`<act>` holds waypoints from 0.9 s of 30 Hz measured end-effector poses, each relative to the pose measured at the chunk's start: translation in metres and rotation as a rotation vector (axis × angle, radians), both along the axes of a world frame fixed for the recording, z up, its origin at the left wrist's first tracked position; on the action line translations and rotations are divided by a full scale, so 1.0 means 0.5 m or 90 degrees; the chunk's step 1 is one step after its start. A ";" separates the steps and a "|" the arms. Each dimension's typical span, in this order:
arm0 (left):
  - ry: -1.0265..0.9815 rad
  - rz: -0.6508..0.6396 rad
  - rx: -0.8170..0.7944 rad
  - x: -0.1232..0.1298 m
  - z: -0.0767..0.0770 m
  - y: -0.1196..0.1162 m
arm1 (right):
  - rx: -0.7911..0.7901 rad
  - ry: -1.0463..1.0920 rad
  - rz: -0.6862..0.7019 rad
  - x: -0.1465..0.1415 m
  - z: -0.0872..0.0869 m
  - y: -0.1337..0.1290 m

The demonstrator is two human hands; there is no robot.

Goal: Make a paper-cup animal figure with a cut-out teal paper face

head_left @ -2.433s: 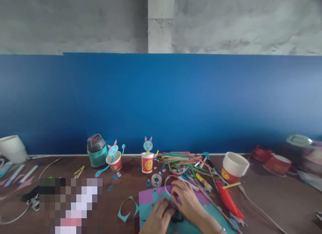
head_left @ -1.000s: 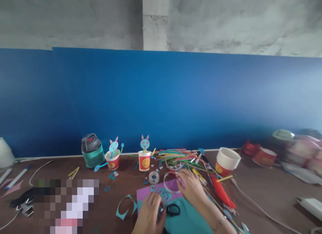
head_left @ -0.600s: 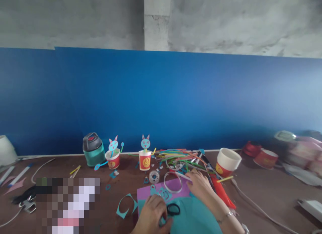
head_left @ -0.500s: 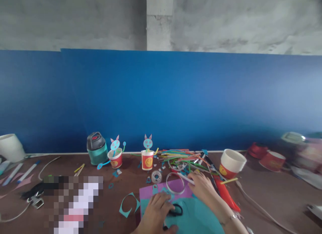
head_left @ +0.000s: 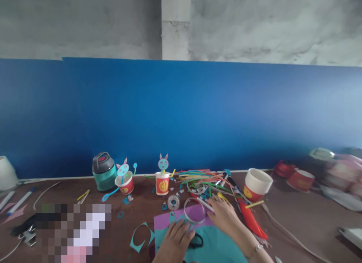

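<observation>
My left hand (head_left: pixel 175 238) lies palm down with its fingers stretched on a teal paper sheet (head_left: pixel 217 240), which overlaps a purple sheet (head_left: pixel 164 221). Black scissors handles (head_left: pixel 197 240) show beside its fingers. My right hand (head_left: pixel 224 216) is closed at the sheet's far edge, and a white marker (head_left: pixel 206 205) runs in between its thumb and fingers. A yellow piece (head_left: pixel 223 197) shows just beyond its knuckles. To the left of this hand lies a white ring (head_left: pixel 194 210), partly over the purple sheet. My right fingertips are partly hidden.
Behind lies a pile of coloured strips (head_left: pixel 202 177). Cups with cat-faced paper figures (head_left: pixel 162 183) (head_left: pixel 125 182) stand left, near a teal jar (head_left: pixel 104 172). A tape roll (head_left: pixel 173 202) and cut teal paper (head_left: pixel 142 236) lie nearby. White-red cups (head_left: pixel 257 183) stand right, beside a red pouch (head_left: pixel 251 219).
The view has shifted slightly, so most things appear a little further left and lower. A yellow piece now shows by my right hand's fingers. My left fingers have drawn closer together.
</observation>
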State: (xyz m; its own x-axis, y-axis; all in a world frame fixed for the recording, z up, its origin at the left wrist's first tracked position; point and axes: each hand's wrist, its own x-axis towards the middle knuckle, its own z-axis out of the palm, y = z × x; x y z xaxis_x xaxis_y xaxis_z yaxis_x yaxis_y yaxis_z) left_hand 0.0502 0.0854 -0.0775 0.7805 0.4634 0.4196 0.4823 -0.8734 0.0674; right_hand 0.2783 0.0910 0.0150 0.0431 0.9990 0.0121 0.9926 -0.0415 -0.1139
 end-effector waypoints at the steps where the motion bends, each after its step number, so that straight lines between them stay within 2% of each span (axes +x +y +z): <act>1: -0.002 0.000 0.006 -0.001 0.001 0.000 | -0.001 -0.001 -0.002 0.000 0.001 0.000; 5: -0.005 -0.002 0.004 -0.002 0.000 0.001 | -0.005 0.002 -0.009 -0.002 0.003 -0.002; 12: 0.013 0.007 -0.066 0.000 0.003 -0.002 | -0.002 0.001 -0.003 -0.002 0.002 -0.003; 20: 0.004 0.023 -0.075 0.007 -0.003 -0.004 | -0.018 -0.010 -0.002 -0.006 0.012 -0.003; 27: 0.012 0.012 -0.099 0.005 0.004 -0.004 | -0.017 -0.012 -0.005 -0.003 0.006 -0.001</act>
State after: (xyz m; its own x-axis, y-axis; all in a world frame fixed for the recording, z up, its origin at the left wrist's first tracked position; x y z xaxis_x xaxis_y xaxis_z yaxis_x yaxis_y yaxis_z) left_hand 0.0526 0.0833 -0.0754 0.7782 0.5365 0.3264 0.5012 -0.8438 0.1917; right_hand 0.2768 0.0903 0.0180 0.0513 0.9986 -0.0135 0.9942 -0.0523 -0.0935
